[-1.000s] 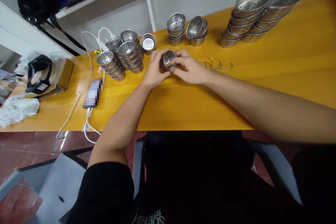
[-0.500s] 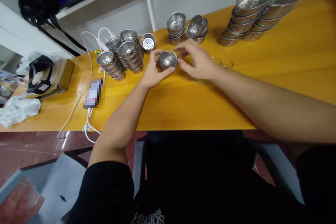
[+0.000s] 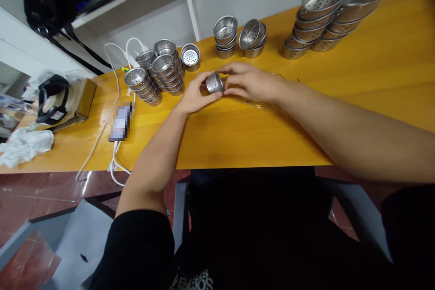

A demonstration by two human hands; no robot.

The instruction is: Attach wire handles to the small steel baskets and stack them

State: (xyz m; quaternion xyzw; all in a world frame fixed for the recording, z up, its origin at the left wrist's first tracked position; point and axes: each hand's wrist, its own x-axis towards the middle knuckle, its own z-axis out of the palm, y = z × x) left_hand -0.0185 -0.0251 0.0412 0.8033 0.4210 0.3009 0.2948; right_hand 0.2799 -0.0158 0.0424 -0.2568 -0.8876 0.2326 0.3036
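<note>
A small perforated metal cup [image 3: 214, 83] is tilted on its side between my hands, its holed wall in view and its rim toward the right. My left hand [image 3: 196, 94] grips it from the left, thumb below and fingers above. From the right, my right hand [image 3: 245, 82] closes its fingertips at the cup's right end. Thin wire rings [image 3: 260, 105] lie on the table [image 3: 244, 140] partly under my right hand. A single upright cup [image 3: 190, 57] stands just behind my left hand.
Stacked cups [image 3: 165, 67] stand at the back left, more [image 3: 225, 36] at the back middle, and taller leaning stacks [image 3: 312, 22] at the back right. A phone [image 3: 121, 122] with white cables lies left. Farther left are a cardboard box [image 3: 86, 97] and white plastic [image 3: 27, 145].
The cup between my hands has turned from mouth-up to lying on its side. My right hand's fingers have moved left and down onto its right end.
</note>
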